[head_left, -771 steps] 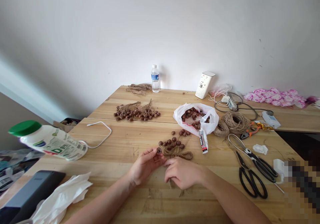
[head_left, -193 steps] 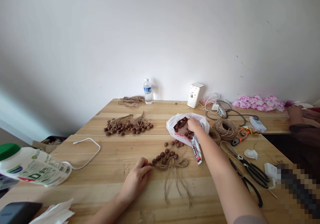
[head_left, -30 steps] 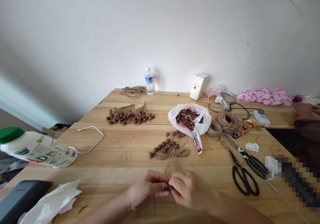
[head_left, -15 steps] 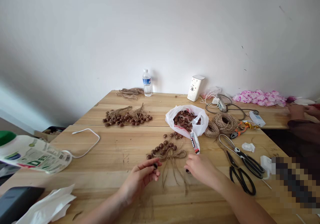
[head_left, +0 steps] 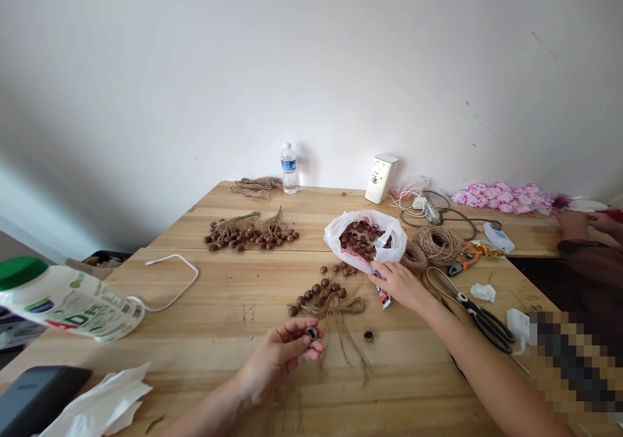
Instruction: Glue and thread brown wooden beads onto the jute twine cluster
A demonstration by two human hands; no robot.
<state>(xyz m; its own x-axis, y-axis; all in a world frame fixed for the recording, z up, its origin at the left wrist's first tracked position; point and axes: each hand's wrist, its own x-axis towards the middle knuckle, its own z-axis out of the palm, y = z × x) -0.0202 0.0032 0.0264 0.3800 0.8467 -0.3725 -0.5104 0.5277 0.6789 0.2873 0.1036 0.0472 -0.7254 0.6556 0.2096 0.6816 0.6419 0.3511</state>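
My left hand [head_left: 287, 346] is closed in a pinch on a hollow nut shell half [head_left: 311, 334], its dark opening showing. My right hand [head_left: 402, 284] stretches over the glue tube [head_left: 384, 297], fingers apart and partly covering it; whether they touch it I cannot tell. On the table between the hands lies another hollow nut shell half [head_left: 368, 336]. Just beyond the left hand, a bundle of twine [head_left: 353, 305] with loose ends lies against several round brown nuts [head_left: 316, 289]. Behind the tube, a white plastic bag [head_left: 335, 232] holds many shell pieces.
Nut clusters on twine [head_left: 250, 234] lie at back left, near a water bottle [head_left: 289, 171]. Twine rolls [head_left: 438, 245], pliers [head_left: 464, 260] and scissors [head_left: 487, 323] lie right. A large white bottle [head_left: 87, 300] stands left. Another person's hands [head_left: 574, 223] are at far right.
The hands, earlier together over the shell, have parted. My right hand has set a shell half on the table and moved forward to the glue tube. My left hand keeps the other half.
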